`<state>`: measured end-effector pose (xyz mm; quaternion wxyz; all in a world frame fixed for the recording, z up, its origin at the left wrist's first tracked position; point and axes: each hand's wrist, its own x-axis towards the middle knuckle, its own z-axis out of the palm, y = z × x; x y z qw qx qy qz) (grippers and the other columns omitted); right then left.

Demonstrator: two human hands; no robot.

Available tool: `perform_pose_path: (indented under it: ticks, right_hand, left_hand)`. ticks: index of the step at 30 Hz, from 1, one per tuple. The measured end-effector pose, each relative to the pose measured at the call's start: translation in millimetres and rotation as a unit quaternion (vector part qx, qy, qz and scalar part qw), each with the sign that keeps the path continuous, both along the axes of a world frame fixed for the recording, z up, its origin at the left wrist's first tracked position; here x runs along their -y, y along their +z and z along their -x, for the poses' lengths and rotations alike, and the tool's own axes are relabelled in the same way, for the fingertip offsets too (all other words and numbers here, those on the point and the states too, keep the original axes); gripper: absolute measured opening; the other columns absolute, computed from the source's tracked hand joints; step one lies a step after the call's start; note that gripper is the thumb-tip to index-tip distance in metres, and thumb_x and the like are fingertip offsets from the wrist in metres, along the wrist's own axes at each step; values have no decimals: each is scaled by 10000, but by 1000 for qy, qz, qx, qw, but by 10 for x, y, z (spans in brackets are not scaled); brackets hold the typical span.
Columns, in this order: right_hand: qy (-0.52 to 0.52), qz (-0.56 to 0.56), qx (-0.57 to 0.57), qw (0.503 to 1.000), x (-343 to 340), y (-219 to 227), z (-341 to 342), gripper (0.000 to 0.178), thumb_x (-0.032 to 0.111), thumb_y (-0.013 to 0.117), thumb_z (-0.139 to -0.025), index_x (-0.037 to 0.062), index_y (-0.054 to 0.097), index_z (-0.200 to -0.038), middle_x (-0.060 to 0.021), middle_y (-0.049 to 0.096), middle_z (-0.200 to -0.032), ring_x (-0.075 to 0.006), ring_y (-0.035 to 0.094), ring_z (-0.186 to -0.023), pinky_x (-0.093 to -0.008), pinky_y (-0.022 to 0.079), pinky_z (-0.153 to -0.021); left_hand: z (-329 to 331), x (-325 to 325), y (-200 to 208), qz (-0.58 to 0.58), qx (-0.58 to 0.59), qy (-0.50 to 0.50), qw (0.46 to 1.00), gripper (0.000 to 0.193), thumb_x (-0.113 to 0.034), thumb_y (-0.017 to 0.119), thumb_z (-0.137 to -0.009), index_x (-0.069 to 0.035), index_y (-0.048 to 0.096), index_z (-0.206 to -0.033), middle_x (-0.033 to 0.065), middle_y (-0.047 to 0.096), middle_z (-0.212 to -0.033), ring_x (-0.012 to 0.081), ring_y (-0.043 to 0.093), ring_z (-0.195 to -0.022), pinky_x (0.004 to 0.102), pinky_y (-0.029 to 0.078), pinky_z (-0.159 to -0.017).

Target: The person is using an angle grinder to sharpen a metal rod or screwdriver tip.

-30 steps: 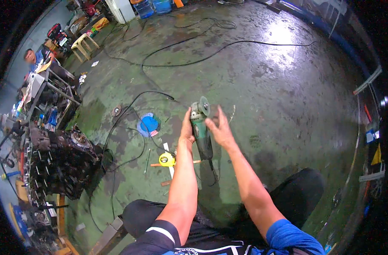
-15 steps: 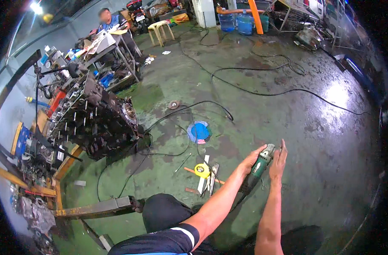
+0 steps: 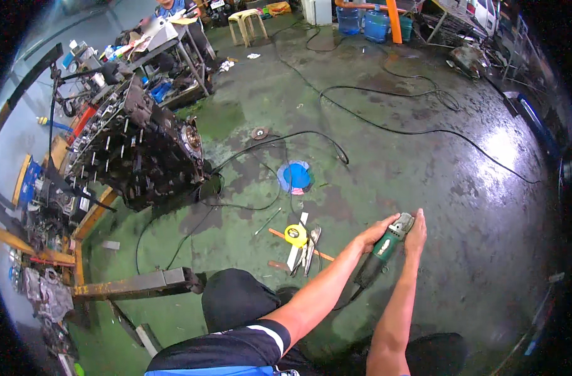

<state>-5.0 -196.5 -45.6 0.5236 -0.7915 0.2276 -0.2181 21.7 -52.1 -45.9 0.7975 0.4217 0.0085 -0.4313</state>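
A green angle grinder [image 3: 384, 247] with a grey metal head and dark rear handle is held low over the floor, its head pointing away from me. My left hand [image 3: 374, 234] is closed around the left side near the head. Against the head's right side presses my right hand [image 3: 416, 234], fingers fairly straight along it; its thumb is hidden. The grinder's cord runs back toward my knees. Left of my left forearm lie a yellow tape measure [image 3: 295, 235], a white strip [image 3: 293, 255], an orange strip [image 3: 320, 254] and metal hand tools [image 3: 312, 249].
A large dark engine block [image 3: 145, 156] stands at left beside a metal stand beam [image 3: 132, 285]. Black cables [image 3: 386, 129] wind across the green floor. A round blue item [image 3: 296, 176] and a small disc [image 3: 259, 133] lie ahead. A person [image 3: 173, 7] is behind the far workbench [image 3: 167, 37].
My right hand has moved from beside the grinder, fingers spread upward, to against its head. The view has tilted down slightly, and the far person's head has left the frame.
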Motion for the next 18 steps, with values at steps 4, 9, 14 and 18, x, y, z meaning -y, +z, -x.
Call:
perform_pose_path:
  ticks: [4,9,14,18]
  right_hand:
    - [32,-34,-51,998,13,16,0,592,478,340,-1037,-7,609,-1243,-201,656,-1196,-358,610,-1118,-422,450,-960]
    - [32,-46,-39,998,-88,115,36,578,476,353,-1036,4,606,-1252,-186,677,-1148,-324,633,-1069,-422,462,-930]
    - [148,12,-18,989,-192,424,211,583,495,346,-1041,49,539,-1363,-180,610,-1308,-332,609,-1153,-418,454,-968]
    - [96,-5,-84,992,67,-26,-4,555,488,351,-1044,94,509,-1401,-162,570,-1363,-345,584,-1191,-426,446,-979]
  left_hand:
    - [61,-83,19,41,-5,6,999,494,-539,530,-973,-127,635,-1224,12,680,-987,107,617,-759,309,527,-634]
    - [78,-69,55,34,-34,10,999,499,-550,508,-959,-103,662,-1118,36,697,-839,167,645,-643,334,548,-620]
    - [63,-120,102,35,-16,67,997,497,-544,526,-949,-94,679,-1093,38,707,-870,161,646,-663,326,536,-629]
    - [4,-30,-8,25,0,47,999,479,-532,525,-955,-108,683,-1108,20,700,-875,144,633,-669,318,520,-623]
